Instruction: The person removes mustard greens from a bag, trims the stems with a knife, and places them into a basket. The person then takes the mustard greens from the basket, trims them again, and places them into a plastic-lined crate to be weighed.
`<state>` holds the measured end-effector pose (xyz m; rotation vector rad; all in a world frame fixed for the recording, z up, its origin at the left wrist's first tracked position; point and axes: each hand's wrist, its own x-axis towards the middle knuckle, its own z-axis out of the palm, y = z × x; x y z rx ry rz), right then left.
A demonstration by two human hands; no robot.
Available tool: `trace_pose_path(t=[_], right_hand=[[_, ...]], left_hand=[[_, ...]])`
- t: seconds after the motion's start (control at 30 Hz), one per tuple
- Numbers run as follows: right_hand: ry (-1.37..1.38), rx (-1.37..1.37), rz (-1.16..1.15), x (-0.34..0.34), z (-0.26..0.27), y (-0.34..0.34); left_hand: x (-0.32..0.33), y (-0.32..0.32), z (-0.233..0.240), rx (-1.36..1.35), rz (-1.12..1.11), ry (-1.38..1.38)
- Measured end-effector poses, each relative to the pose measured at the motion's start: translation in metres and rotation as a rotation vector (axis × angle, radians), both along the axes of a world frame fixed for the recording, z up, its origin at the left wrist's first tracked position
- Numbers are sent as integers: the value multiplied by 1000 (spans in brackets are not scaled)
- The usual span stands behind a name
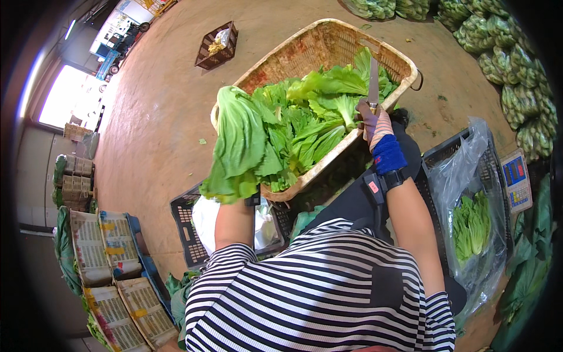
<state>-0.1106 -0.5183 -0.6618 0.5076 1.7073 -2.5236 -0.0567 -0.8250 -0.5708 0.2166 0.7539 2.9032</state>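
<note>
A large head of leafy greens [239,141] covers my left hand, its pale stem end pointing away from me. My left forearm [235,224] runs up under its leaves, and the hand's fingers are hidden. In my right hand [374,123], which wears a glove, a knife [373,83] stands with its blade pointing away from me. That hand is at the near right rim of a big, stained plastic basket [325,169]. More leafy greens [308,119] fill the basket, with a pale cut stem lying beside my right hand.
At right, a black crate [499,185] lined with clear plastic holds greens, beside a digital scale [517,180]. Another black crate [189,231] with white bags stands at left. Stacked baskets [118,251], bagged vegetables [506,57] and a small brown crate [217,46] lie farther out.
</note>
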Motion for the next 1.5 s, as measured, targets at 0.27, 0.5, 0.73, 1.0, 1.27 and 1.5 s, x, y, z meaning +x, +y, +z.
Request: trace_pose_path(t=[0.27,0.5,0.73,1.0,1.27,1.5], right_hand=[[37,-22,56,9,3,8],[23,-83,210,11,11,6],[-95,60,661,19,21,-6],[48,51,702,21,30,-12],[138,31,741,22,28,-16],[86,35,825,22,28,-13]], left_hand=[[0,27,-28,-112,112,-185],[-33,28,-54,-203,-24,-249],[-11,68,-34,-693,-121,-277],[-10,68,-41,-723,-157,-360],[-15,42,-39,-801,-278,-301],[-15,17,-21,-723,-418,-360]])
